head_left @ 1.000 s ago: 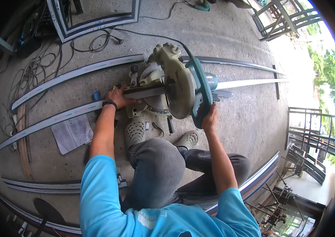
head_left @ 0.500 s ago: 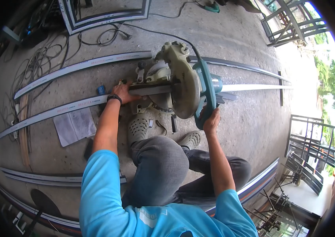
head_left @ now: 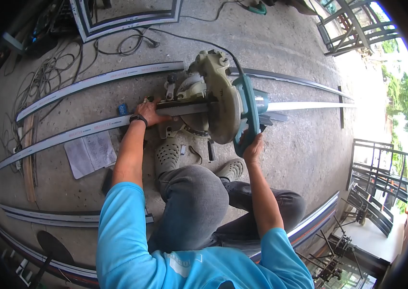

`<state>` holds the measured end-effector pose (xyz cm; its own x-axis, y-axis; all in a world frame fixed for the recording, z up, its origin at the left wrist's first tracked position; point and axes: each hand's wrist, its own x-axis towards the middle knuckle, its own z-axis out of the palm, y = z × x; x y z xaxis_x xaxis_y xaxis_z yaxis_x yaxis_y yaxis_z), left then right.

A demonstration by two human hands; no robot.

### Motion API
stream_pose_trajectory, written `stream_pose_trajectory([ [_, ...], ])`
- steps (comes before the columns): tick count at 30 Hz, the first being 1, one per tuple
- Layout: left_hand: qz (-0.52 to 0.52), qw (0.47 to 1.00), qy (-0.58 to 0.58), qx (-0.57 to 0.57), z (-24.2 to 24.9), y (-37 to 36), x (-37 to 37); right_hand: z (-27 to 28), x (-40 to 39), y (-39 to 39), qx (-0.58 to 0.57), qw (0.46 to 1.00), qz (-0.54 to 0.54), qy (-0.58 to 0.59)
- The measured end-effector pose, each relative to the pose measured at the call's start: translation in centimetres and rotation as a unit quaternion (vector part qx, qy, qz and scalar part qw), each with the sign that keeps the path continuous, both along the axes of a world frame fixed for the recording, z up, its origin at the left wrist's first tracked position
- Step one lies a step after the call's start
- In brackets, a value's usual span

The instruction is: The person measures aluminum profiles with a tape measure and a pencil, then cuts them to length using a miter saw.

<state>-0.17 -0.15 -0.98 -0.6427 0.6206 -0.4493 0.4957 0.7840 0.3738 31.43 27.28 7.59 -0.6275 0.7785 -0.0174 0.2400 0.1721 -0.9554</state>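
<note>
A miter saw with a green handle stands on the floor before me. My right hand is wrapped round the lower end of that handle. Across the saw's base lies a long aluminium profile with red lettering, passing beneath the blade guard. My left hand presses this profile against the saw left of the blade, thumb stretched along it and fingers curled over the back. The guard hides the blade's contact with the profile.
Another profile lies behind, and more profiles lie at lower left. A paper sheet and a blue tape measure are near my left arm. Cables coil at upper left. A metal frame lies at the top.
The saw's handle and guard have shifted slightly left, with my right hand moving along. My left hand keeps its place on the profile.
</note>
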Motion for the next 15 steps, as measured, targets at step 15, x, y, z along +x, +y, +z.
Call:
stream_pose_trajectory([
  [15,-0.003,1.0,-0.021,-0.012,1.7,0.1,-0.1,6.4,-2.1,0.7,-0.004,0.999,0.0,-0.052],
])
